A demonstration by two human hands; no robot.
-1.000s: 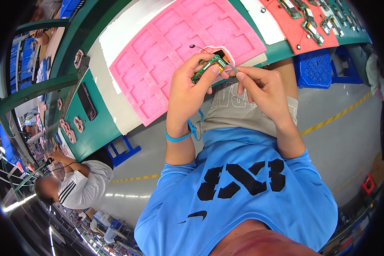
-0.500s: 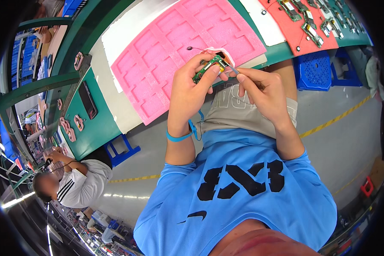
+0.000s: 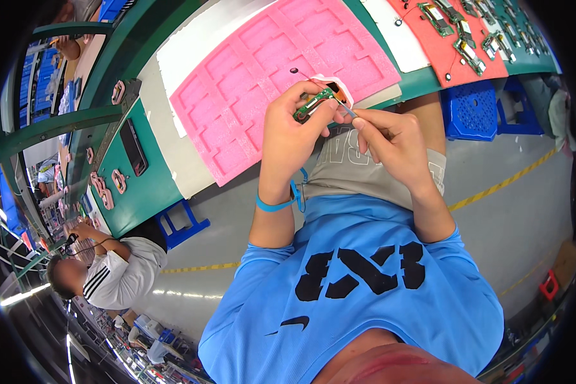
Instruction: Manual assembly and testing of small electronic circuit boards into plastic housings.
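My left hand (image 3: 296, 131) is closed round a small green circuit board (image 3: 314, 104), its thumb pressed on the near side. A thin wire runs from the board to a small round black part (image 3: 294, 70) over the foam. Just behind the fingers shows a pale pink casing (image 3: 341, 89) with a dark opening. My right hand (image 3: 390, 137) pinches a thin grey tool (image 3: 348, 112), perhaps tweezers. Its tip points at the board's right end; whether it touches is too small to tell. A blue band circles my left wrist.
Under and beyond my hands lies a pink foam tray (image 3: 237, 96) with moulded recesses. Several circuit boards (image 3: 465, 54) lie on a red mat at the right. A phone-like black slab (image 3: 133, 147) and pink casings (image 3: 100, 190) are at the left. A blue stool (image 3: 470, 110) stands right; another person sits left.
My left hand has shifted slightly right, with the board tilted a little differently. More of the pink casing shows behind it. The tool stays in my right hand beside the board.
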